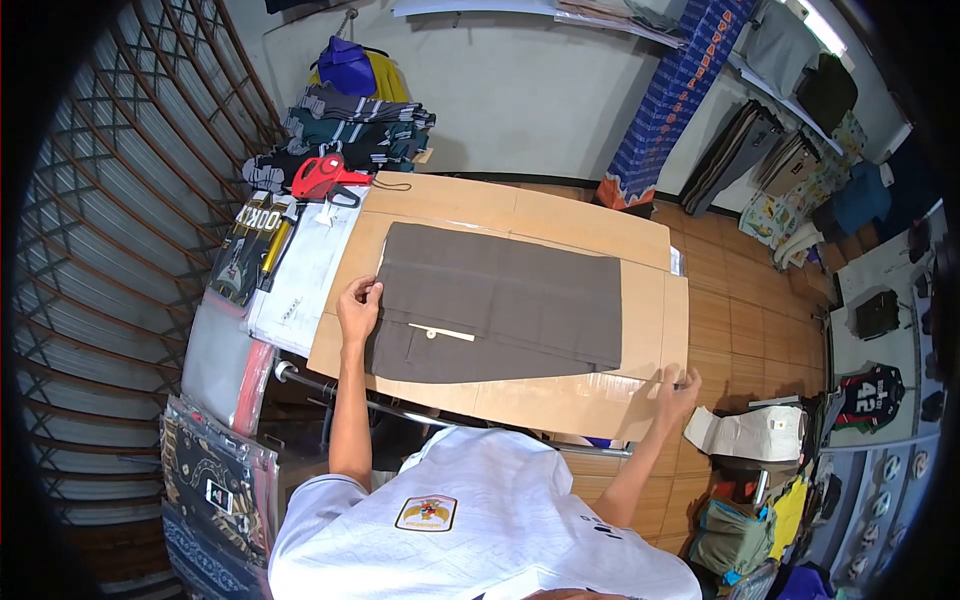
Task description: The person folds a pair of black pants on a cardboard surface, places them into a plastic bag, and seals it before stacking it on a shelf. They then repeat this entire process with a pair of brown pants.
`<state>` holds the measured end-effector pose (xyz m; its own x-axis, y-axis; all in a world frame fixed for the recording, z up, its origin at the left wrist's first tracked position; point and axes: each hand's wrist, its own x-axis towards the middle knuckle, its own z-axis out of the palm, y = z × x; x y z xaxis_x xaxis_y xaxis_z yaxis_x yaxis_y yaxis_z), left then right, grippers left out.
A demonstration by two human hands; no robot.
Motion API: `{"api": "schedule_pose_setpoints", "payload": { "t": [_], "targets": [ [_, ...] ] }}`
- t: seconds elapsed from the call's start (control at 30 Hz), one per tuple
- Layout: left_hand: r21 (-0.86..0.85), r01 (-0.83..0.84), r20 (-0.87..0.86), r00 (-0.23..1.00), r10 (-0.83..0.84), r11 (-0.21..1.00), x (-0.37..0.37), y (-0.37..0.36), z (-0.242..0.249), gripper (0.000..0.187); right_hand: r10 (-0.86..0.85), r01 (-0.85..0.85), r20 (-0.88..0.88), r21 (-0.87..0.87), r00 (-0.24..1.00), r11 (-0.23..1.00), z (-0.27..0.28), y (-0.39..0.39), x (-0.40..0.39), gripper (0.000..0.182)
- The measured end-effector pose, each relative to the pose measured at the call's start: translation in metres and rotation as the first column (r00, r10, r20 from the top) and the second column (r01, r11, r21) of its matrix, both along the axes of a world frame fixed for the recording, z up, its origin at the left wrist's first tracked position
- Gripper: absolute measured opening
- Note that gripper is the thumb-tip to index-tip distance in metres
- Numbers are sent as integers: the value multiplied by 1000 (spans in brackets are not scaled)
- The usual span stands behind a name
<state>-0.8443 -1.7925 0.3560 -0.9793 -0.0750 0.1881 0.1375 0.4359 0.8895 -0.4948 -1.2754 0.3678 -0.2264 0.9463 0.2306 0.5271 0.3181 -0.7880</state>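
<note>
Head view: worktop front edge partly hidden behind person's white shirt. Brown folded trousers flat at worktop centre. Left hand pressing trousers' left edge, fingers spread. Right hand gripping worktop's cardboard corner; fingertips hard to make out

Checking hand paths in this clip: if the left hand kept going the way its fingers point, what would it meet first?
The left hand already rests on the brown folded trousers; beyond lie bare cardboard, then probably the red tool.
</note>
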Motion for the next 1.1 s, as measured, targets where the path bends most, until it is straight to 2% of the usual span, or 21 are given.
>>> {"api": "schedule_pose_setpoints", "payload": {
  "t": [0.1,0.13,0.2,0.3,0.4,0.53,0.57,0.6,0.63,0.67,0.7,0.73,0.8,0.83,0.87,0.9,0.93,0.97,1.0,1.03,1.1],
  "targets": [
    [19,36,-5,999,-35,999,3,-4,6,31,3,-42,-263,-142,965,989,24,18,8,56],
    [35,50,-7,999,-50,998,5,-6,7,31,-16,-77,-440,-193,898,978,49,12,9,57],
    [66,71,22,997,-73,995,9,-9,10,32,-94,-166,-736,-272,671,948,100,-10,3,62],
    [124,87,64,993,-96,988,14,-18,7,32,-185,-500,-952,-287,244,817,145,-48,-16,67],
    [176,103,41,993,-112,979,16,-26,-5,30,-198,-624,-935,-345,294,701,128,-88,-52,76],
    [186,107,45,992,-117,977,17,-28,-6,28,-368,-691,-827,-560,426,457,79,-163,-107,84],
    [180,100,55,992,-111,979,17,-28,-3,28,-249,-921,-951,-253,181,296,43,-163,-118,84],
    [175,91,66,992,-104,980,19,-27,-1,28,-189,-992,-976,95,-109,81,-5,-161,-127,84],
    [195,87,57,993,-100,977,20,-26,2,26,-200,-893,-897,426,-395,-148,-30,-161,-132,84],
    [158,85,60,994,-95,984,20,-26,4,26,-38,-993,-992,118,-118,8,-14,-180,-135,84],
    [120,85,65,994,-93,989,20,-28,6,26,72,-961,-978,-179,198,209,22,-219,-136,83],
    [81,88,69,993,-93,993,21,-29,8,27,111,-802,-855,-419,506,425,53,-250,-138,83],
    [94,87,43,995,-91,992,21,-29,10,24,590,-880,-679,-186,437,438,86,-280,-149,79],
    [103,90,29,995,-93,991,21,-31,9,23,698,-892,-573,-152,430,425,80,-288,-156,64],
    [112,91,14,996,-93,990,20,-31,8,22,758,-886,-464,-169,458,432,80,-296,-160,60],
    [157,90,-88,993,-77,983,17,-30,2,23,809,-880,-348,-184,474,437,79,-304,-165,55],
    [47,44,-46,998,-42,998,14,-36,-4,25,848,-875,-226,-196,479,442,77,-311,-169,51],
    [-65,0,-7,1000,-1,998,12,-43,-9,28,824,-866,-268,-180,500,467,59,-314,-176,47],
    [-178,-40,29,999,46,983,10,-48,-9,32,829,-859,-225,-128,511,495,59,-318,-178,49],
    [-88,-66,-117,992,55,994,11,-46,-12,40,832,-851,-181,-75,525,520,61,-321,-180,53],
    [-18,-22,42,999,22,1000,11,-48,-9,51,826,-827,-103,36,555,561,62,-324,-183,61]
  ]
}}
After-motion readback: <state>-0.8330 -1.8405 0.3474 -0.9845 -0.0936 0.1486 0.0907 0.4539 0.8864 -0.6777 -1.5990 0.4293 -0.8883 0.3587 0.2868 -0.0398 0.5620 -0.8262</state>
